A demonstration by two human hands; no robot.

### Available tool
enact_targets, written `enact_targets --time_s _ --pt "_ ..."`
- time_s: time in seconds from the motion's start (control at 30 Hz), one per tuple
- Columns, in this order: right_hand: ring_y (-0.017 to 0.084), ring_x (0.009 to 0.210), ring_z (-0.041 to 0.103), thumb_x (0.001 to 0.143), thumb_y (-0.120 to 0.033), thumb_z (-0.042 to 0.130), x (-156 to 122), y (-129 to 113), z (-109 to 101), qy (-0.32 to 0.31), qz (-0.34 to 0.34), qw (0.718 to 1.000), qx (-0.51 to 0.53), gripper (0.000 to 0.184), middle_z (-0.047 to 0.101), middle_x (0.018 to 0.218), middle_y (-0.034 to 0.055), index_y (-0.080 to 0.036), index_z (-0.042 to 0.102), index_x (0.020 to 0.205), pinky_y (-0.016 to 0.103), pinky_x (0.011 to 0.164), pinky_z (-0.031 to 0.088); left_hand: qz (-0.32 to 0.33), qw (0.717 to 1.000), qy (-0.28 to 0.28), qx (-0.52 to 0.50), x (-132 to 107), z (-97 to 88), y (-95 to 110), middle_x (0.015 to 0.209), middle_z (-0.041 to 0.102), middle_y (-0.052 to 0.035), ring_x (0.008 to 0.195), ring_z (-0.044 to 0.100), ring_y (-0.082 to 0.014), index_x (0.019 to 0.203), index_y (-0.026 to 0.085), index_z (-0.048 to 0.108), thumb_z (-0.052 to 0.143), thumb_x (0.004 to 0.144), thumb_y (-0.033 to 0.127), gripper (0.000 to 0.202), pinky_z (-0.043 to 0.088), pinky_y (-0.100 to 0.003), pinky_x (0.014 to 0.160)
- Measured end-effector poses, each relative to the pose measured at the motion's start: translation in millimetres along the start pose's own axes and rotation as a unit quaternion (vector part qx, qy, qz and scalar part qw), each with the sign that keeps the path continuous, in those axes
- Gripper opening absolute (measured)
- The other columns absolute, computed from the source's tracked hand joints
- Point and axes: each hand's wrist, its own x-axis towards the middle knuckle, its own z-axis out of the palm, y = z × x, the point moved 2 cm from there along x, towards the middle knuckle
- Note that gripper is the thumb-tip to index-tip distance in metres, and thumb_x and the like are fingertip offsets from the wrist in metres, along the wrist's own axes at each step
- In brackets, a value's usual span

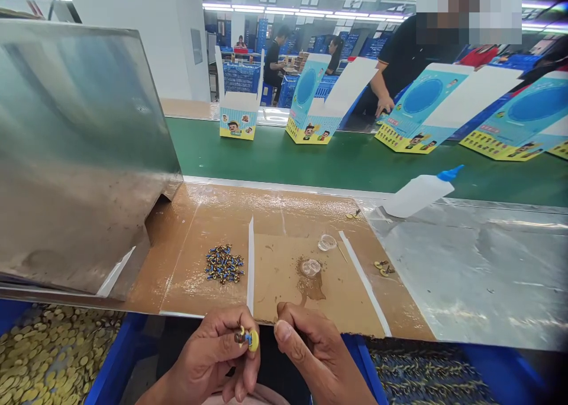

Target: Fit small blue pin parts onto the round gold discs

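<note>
Near the front edge of the bench, my left hand [210, 355] pinches a small toy figurine [242, 337] in brown and blue with a round yellow base. My right hand [313, 346] is closed just to its right, thumb against curled fingers; anything in that pinch is hidden. Beyond my left hand lies a pile of small blue, brown and yellow figurines [224, 264]. On the cardboard sheet [275, 287] ahead, a small clear cup [310, 268] sits in a wet brown stain, with a second clear cup [327, 242] and a thin stick [342, 253] behind it.
Several yellow-based figurines [384, 268] lie right. A white bottle with blue nozzle [417, 196] lies tilted near the green conveyor [266, 159], which carries open printed boxes [310, 127]. A metal panel [75, 156] stands left. Yellow discs [48, 352] fill a bin. A person [417, 56] works opposite.
</note>
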Motion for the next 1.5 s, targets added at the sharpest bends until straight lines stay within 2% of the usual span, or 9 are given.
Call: enact_targets --time_s 0.3,0.4,0.47,0.57,0.7,0.83,0.97,1.1,1.5 --pt "0.018 0.082 0.056 0.108 -0.049 0.050 -5.4 -8.6 9.9 -0.052 0.035 0.997 0.037 0.039 0.064 0.083 0.0004 -0.023 0.060 0.082 0.030 0.077 0.041 0.016 0.984 0.094 0.153 -1.3 5.2 1.0 0.061 0.067 -0.0009 0.044 0.053 -0.0033 0.081 0.013 0.064 0.072 0.095 0.053 0.043 0.040 -0.009 0.043" --pt "0.016 0.072 0.051 0.106 -0.053 0.053 3.6 2.3 16.5 -0.075 0.050 0.983 0.159 0.043 0.061 0.074 0.0008 -0.020 0.058 0.079 0.027 0.070 0.039 0.021 0.978 0.113 0.172 -2.7 7.7 -1.1 0.062 0.069 -0.0023 0.044 0.054 -0.0048 0.080 0.014 0.062 0.068 0.097 0.055 0.045 0.040 -0.010 0.041" --pt "0.010 0.055 0.036 0.099 -0.053 0.062 10.5 10.1 20.7 -0.094 0.078 0.943 0.311 0.042 0.051 0.063 -0.0037 -0.019 0.056 0.076 0.023 0.055 0.030 0.013 0.982 0.100 0.158 -3.2 10.2 -2.8 0.064 0.071 -0.0041 0.044 0.057 -0.0070 0.084 0.014 0.061 0.065 0.098 0.056 0.045 0.040 -0.011 0.038" --pt "0.006 0.047 0.016 0.087 -0.042 0.075 17.0 17.6 25.1 -0.110 0.141 0.849 0.497 0.033 0.039 0.053 -0.0093 -0.017 0.057 0.074 0.021 0.046 0.015 -0.002 0.986 0.075 0.151 -3.8 14.4 -2.8 0.066 0.073 -0.0053 0.044 0.059 -0.0080 0.089 0.014 0.061 0.061 0.100 0.058 0.045 0.041 -0.012 0.038" --pt "0.005 0.044 0.021 0.085 -0.031 0.076 18.4 17.8 26.1 -0.124 0.155 0.770 0.606 0.023 0.041 0.054 -0.0077 -0.016 0.061 0.075 0.017 0.043 0.019 -0.035 0.977 0.086 0.192 -5.3 19.3 2.4 0.067 0.071 -0.0042 0.046 0.057 -0.0067 0.090 0.014 0.061 0.061 0.097 0.065 0.052 0.041 -0.012 0.042" --pt "0.004 0.045 0.025 0.088 -0.025 0.071 18.3 17.6 25.2 -0.142 0.138 0.733 0.650 0.018 0.044 0.059 -0.0055 -0.014 0.064 0.076 0.014 0.043 0.023 -0.048 0.963 0.088 0.249 -6.7 25.8 8.3 0.068 0.067 -0.0035 0.049 0.053 -0.0068 0.090 0.015 0.059 0.060 0.095 0.071 0.056 0.038 -0.014 0.045" --pt "0.004 0.045 0.025 0.089 -0.023 0.068 18.2 19.7 25.2 -0.154 0.135 0.712 0.671 0.015 0.043 0.058 -0.0053 -0.013 0.066 0.078 0.013 0.044 0.026 -0.037 0.939 0.085 0.331 -5.8 32.5 12.1 0.069 0.065 -0.0042 0.053 0.052 -0.0073 0.088 0.015 0.058 0.055 0.095 0.076 0.061 0.040 -0.018 0.053" --pt "0.005 0.046 0.024 0.089 -0.022 0.067 16.9 23.0 25.9 -0.149 0.137 0.709 0.675 0.014 0.043 0.057 -0.0054 -0.012 0.069 0.081 0.013 0.044 0.026 -0.021 0.925 0.074 0.372 -4.0 37.5 13.8 0.069 0.063 -0.0046 0.053 0.051 -0.0083 0.089 0.015 0.059 0.049 0.095 0.078 0.065 0.042 -0.021 0.056" --pt "0.004 0.043 0.022 0.086 -0.024 0.074 12.9 35.8 28.7 -0.139 0.166 0.691 0.689 0.013 0.047 0.053 -0.0069 -0.012 0.070 0.086 0.012 0.043 0.024 -0.018 0.940 0.079 0.331 1.8 42.6 11.8 0.074 0.063 -0.0032 0.055 0.049 -0.0076 0.102 0.013 0.059 0.055 0.093 0.078 0.066 0.042 -0.022 0.056"
